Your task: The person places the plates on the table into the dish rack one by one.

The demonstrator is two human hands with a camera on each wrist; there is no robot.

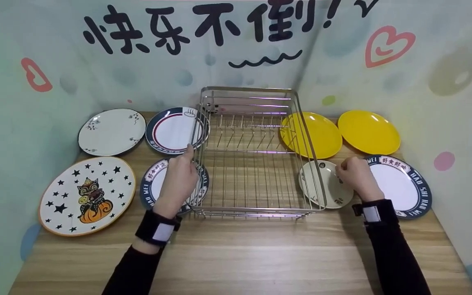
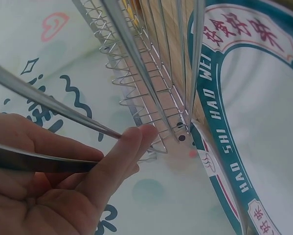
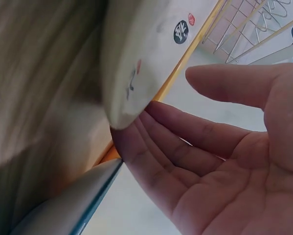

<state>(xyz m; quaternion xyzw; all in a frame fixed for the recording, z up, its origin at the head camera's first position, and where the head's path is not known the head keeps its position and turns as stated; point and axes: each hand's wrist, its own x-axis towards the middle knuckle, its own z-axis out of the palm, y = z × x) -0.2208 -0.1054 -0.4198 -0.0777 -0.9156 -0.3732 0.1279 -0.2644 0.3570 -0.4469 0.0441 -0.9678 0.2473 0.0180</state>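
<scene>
Pale dotted backdrop (image 1: 146,82) with black lettering and red hearts, behind a wood-grain table (image 1: 260,254).

Wire rack (image 1: 256,210) sits mid-table, row of divider wires toward the back, plates flat on both sides.

Left hand (image 1: 178,180): at the rack's left side, grip pinching the upper rim between thumb and fingers. Index finger points forward in the head view. HAO SHI HAO WEI plate (image 2: 263,122) is right below that hand, partly hidden by it.

Right hand (image 1: 359,176): right of the rack, over the right edge of the small pale plate (image 1: 330,190). Grip holds nothing, fingers loosely curved, thumb apart. Fingertips are by the plate edge in the right wrist view; can't tell if they touch. Second lettered plate (image 1: 400,184) is just right of that hand.

Rest of right side: inner yellow plate (image 1: 324,135), partly seen through the rack wires, outer yellow plate (image 1: 369,132) beside it.

Left side: red-ringed plate (image 1: 174,131) behind the left hand, floral plate (image 1: 113,133) left of that, star-and-cat plate (image 1: 64,188) in front of the floral one.

Black straps on both wrists, black sleeves.
</scene>
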